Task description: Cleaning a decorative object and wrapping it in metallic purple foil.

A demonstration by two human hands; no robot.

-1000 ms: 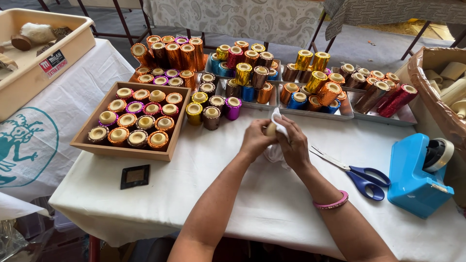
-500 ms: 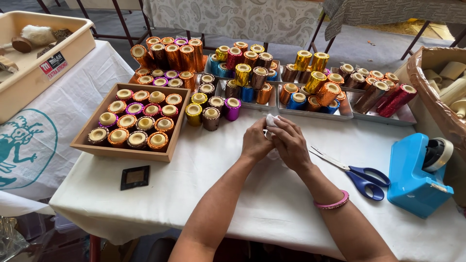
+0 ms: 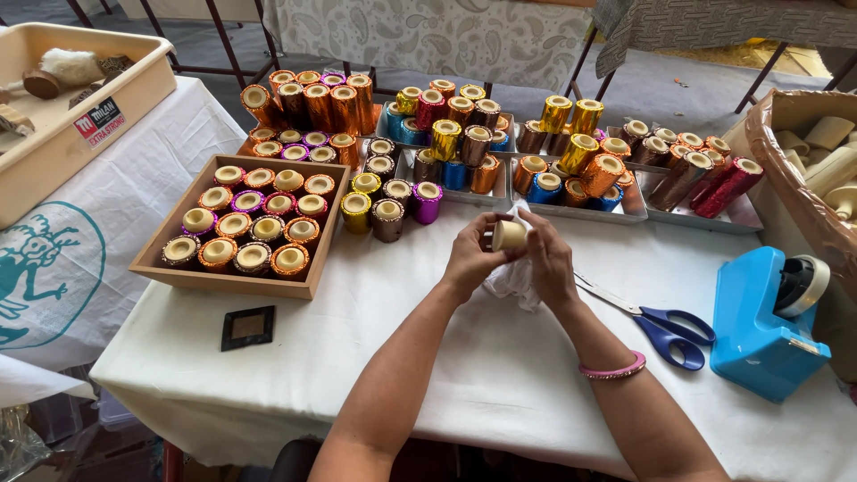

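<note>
Two hands are raised together above the middle of the worktop (image 3: 464,357), which is covered with a white cloth. A small cream cylinder (image 3: 509,235) is pinched between the fingers of the left hand (image 3: 470,256), with its round end turned toward the camera. The right hand (image 3: 549,259) is closed around a crumpled white cloth (image 3: 515,278), which is pressed against the far side of the cylinder and hangs down between the two wrists. A pink bangle (image 3: 611,368) is worn on the right forearm.

Just to the right of the hands, blue-handled scissors (image 3: 656,321) are laid flat on the worktop, their blades pointing toward the hands. Nearer the right edge, a blue tape dispenser (image 3: 766,323) is stood. At the right edge, a brown bag (image 3: 794,192) of plain cream rolls is seen.

Along the far edge, metal trays (image 3: 636,207) are filled with foil-wrapped cylinders (image 3: 500,134) in gold, copper, blue, red and purple, some stacked. Three more are stood loose in front of the trays, near the left hand. Toward the far left corner, a wooden tray (image 3: 228,278) is packed with short wrapped cylinders set upright in rows. In front of it, near the left edge, a small dark square pad (image 3: 248,326) is laid flat. Beyond the left edge, a beige plastic tub (image 3: 85,116) is set on a neighbouring white-covered surface.
</note>
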